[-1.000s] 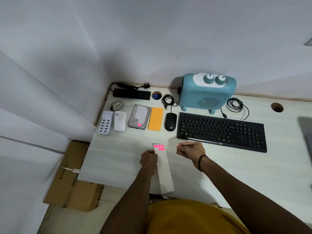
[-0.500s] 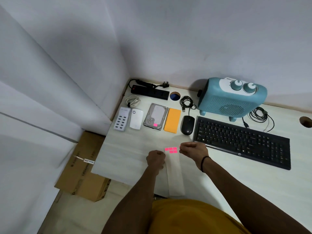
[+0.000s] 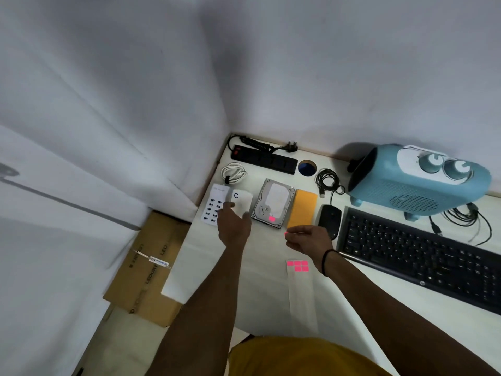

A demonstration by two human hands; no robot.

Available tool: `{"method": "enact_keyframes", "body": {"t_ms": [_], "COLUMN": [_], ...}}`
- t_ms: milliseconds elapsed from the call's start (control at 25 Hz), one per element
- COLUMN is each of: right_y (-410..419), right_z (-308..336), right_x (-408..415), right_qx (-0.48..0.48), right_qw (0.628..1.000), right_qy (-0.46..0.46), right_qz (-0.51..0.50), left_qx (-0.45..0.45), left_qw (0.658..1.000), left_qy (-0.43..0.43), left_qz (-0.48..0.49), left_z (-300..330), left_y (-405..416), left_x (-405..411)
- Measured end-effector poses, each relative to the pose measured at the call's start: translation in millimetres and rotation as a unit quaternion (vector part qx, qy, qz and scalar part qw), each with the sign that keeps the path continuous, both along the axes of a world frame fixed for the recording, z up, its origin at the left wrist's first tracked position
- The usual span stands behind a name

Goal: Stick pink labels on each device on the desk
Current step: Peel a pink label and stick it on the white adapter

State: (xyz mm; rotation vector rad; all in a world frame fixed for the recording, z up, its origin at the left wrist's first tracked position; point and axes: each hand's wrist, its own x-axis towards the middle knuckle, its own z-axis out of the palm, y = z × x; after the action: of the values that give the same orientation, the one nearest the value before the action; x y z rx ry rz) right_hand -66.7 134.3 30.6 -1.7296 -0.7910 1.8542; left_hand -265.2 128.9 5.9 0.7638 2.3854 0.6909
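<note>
L hand (image 3: 234, 225) is on the small white device (image 3: 242, 202), thumb one side and fingers the other, curled round its near end, so it's gripping it. That device sits between the white multi-port USB charger (image 3: 214, 206) and the hard drive (image 3: 273, 203), which already has a pink label (image 3: 272, 219) on its near corner. R hand (image 3: 309, 238) hovers just above the desk (image 3: 206, 256) in front of the orange pad (image 3: 302, 208), fingertips pinched narrow on a tiny pink sticker (image 3: 285, 233), tbh only a sliver of pink shows. Label sheet (image 3: 301, 291) lies flat on the desk near the R wrist, w/ a block of pink labels left (image 3: 298, 266) at its far end. Black mouse (image 3: 330, 220), black keyboard (image 3: 423, 259) and blue heater (image 3: 414, 180) are off to the right, no pink visible on them. Power strip (image 3: 264, 159) at the back by the wall.
</note>
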Motion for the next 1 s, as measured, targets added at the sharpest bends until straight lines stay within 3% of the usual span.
{"method": "enact_keyframes", "body": {"t_ms": [200,400,560,640,680,800,880,1000], "right_y": [21.0,37.3,38.9,38.1,38.0,36.6,33.8,23.0], "right_z": [-3.2,-6.4,-0.6,8.5,14.4,32.7,43.6,58.1], "right_x": [-8.2,-2.0,0.4,3.7,5.8,16.0,22.4,30.3], "right_qx": [-0.01,-0.001,-0.011,-0.01,-0.007,0.02,0.054,0.125], "right_qw": [1.0,0.999,0.999,0.998,0.998,0.997,0.995,0.987], "right_qy": [-0.005,-0.01,0.024,0.046,0.056,0.054,0.034,-0.008], "right_qz": [0.017,0.053,0.031,0.031,0.034,0.055,0.073,0.101], "left_qx": [-0.003,-0.034,0.006,0.053,0.08,0.129,0.13,0.137], "left_qw": [0.998,0.999,1.0,0.995,0.985,0.899,0.889,0.899], "left_qy": [0.043,0.006,-0.02,-0.071,-0.139,-0.402,-0.433,-0.417], "left_qz": [-0.044,-0.028,0.016,0.038,0.057,0.112,0.077,0.005], "left_z": [-11.4,-21.3,-8.9,4.7,9.0,18.1,17.4,25.3], "left_y": [36.2,48.0,43.8,34.6,27.9,-3.8,-22.7,-37.6], "left_x": [-10.6,-8.2,-3.8,5.4,10.9,33.3,46.7,67.8]}}
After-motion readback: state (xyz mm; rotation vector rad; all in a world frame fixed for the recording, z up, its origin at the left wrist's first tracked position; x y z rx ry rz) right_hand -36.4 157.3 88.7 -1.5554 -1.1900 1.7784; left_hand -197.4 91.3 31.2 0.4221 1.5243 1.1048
